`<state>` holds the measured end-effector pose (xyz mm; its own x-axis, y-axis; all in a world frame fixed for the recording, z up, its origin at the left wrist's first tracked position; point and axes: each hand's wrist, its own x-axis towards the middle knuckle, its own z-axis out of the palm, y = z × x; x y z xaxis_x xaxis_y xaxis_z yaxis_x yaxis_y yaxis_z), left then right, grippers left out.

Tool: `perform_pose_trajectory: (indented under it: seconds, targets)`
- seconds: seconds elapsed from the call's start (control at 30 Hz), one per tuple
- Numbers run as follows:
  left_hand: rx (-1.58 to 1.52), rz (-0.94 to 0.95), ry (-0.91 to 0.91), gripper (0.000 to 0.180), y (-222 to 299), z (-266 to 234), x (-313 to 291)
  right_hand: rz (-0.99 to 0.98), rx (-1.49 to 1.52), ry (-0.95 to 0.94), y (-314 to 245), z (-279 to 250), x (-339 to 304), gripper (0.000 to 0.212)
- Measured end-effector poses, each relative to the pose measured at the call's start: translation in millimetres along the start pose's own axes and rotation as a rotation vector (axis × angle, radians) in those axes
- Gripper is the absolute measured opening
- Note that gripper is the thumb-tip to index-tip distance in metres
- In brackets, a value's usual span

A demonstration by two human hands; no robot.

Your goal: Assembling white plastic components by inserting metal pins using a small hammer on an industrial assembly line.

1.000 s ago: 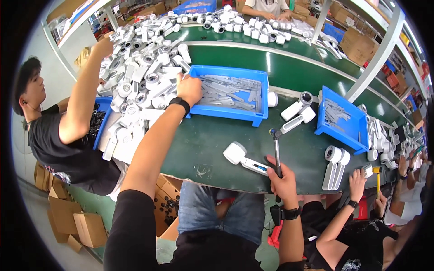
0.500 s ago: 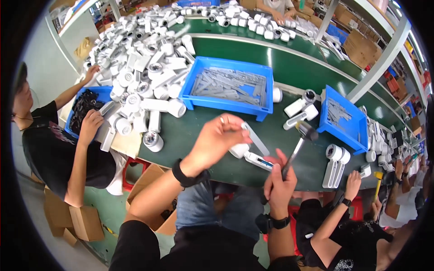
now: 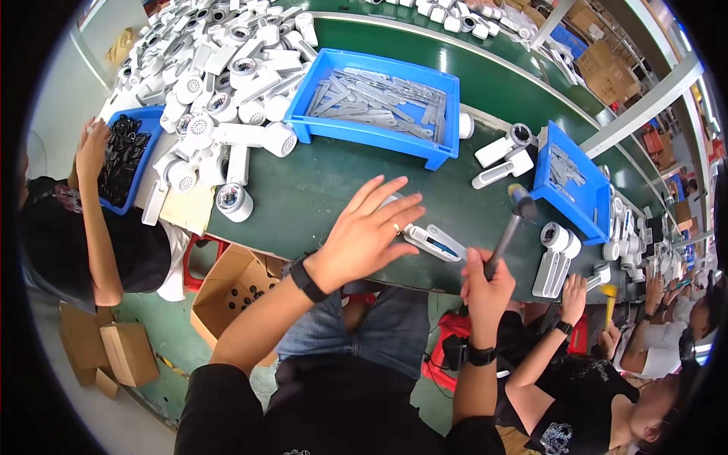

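1. Below the near edge of the green table, the person's lap shows in blue jeans; to its left, an open cardboard box holds small black round parts.
2. At the table's near edge, the right hand is clamped on the handle of a hammer, its dark head raised and slightly blurred.
3. Left of it, the left hand is spread, fingers apart, palm down, grasping nothing; its fingers partly cover the round end of a white device. Whether they touch it, I cannot tell.
4. That device lies on the table between the two hands, its grip pointing right. Blue shows in the slot, and a pale strip lies along the grip; whether it is seated, I cannot tell.
5. On the right, a co-worker's hand is near two white units lying side by side.
6. Farther in, a large blue tray holds loose grey strips. Two more white units lie between it and a smaller blue tray.
7. At the far left, a heap of white units spreads beside a blue bin of black parts.
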<state>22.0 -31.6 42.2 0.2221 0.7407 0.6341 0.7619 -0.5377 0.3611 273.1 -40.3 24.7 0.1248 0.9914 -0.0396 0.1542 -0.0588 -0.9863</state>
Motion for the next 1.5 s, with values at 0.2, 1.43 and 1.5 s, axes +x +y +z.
perform_pose_trajectory:
  seconds: [0.2,1.43,1.5]
  targets:
    - [-0.094,0.065,-0.189,0.051,-28,38,-13,0.107,-0.068,-0.153,9,7,8,0.027]
    - [-0.192,0.120,-0.206,0.039,-42,40,0,0.126,-0.277,-0.412,-13,-7,46,0.016]
    - [-0.188,0.107,-0.193,0.039,-44,40,-4,0.070,-0.282,-0.437,-10,-6,43,0.016]
